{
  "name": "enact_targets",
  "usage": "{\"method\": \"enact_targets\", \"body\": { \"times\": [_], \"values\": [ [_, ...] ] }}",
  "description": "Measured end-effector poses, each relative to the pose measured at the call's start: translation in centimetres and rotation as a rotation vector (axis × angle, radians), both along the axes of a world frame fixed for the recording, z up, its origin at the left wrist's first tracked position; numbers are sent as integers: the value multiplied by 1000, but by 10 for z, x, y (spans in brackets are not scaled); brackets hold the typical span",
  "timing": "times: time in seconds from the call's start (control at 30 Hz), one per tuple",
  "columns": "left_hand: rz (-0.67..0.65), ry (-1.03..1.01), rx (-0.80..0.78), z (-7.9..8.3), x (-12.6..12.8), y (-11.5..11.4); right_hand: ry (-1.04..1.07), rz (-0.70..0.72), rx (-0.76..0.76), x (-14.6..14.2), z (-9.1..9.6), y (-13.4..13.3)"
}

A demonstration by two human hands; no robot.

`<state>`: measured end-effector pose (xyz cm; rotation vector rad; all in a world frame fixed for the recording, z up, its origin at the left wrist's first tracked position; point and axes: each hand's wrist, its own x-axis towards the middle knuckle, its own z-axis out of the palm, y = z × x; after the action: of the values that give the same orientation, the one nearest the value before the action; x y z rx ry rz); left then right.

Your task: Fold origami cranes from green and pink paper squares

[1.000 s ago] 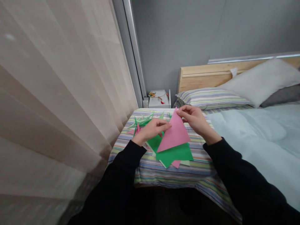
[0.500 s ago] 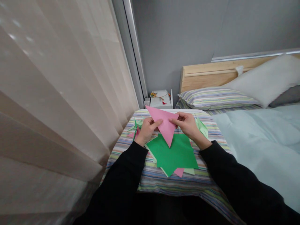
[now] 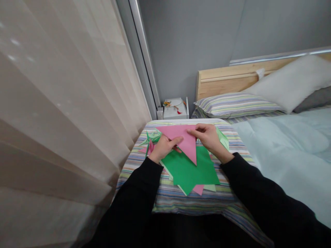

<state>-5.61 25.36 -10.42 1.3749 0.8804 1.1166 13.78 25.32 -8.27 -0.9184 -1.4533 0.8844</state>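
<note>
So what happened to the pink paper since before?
The pink paper triangle got turned around: its tip pointed up and away, and now it points down toward the person, with the long edge on the far side. The left hand and right hand kept hold of it all along. The green sheet stayed put on the striped cover.

No text, label, brand or number can be read anywhere.

Matt pink paper triangle (image 3: pixel 184 139), striped cloth bedsheet (image 3: pixel 186 199)
</note>
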Motion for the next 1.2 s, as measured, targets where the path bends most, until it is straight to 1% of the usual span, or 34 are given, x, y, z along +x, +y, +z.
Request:
{"method": "enact_targets", "body": {
  "times": [0.07,0.13,0.2,0.27,0.33,0.5,0.67,0.77,0.83,0.93,1.03,1.1,1.2],
  "values": [
    [9,-1,-9,1,0,-2,16,-4,4,0,1,-1],
    [45,-4,12,2,-1,-1,10,-8,2,0,0,-2],
    [131,-24,80,2,-2,1,-18,-17,1,1,-1,-2],
    [224,-90,144,2,-3,4,-42,-27,-2,0,-2,-2],
    [257,-175,152,1,-3,6,-42,-33,-7,-1,-3,-2],
    [224,-265,113,-3,-1,7,-33,-26,-26,-3,-7,-1],
    [274,-267,119,-7,-2,11,-26,-10,-37,-3,-8,-1],
    [268,-269,144,-7,-3,12,-24,-19,-13,-3,-8,-1],
    [225,-237,167,-6,-1,11,-27,-36,17,-3,-8,-1],
    [147,-124,172,-4,1,8,-15,-75,65,-4,-9,-1],
    [138,-88,125,-3,3,6,20,-102,90,-6,-10,-1],
    [153,-118,92,-3,3,7,44,-82,88,-9,-11,-1],
    [160,-171,78,-4,2,8,61,35,31,-12,-13,-1]
  ]
}}
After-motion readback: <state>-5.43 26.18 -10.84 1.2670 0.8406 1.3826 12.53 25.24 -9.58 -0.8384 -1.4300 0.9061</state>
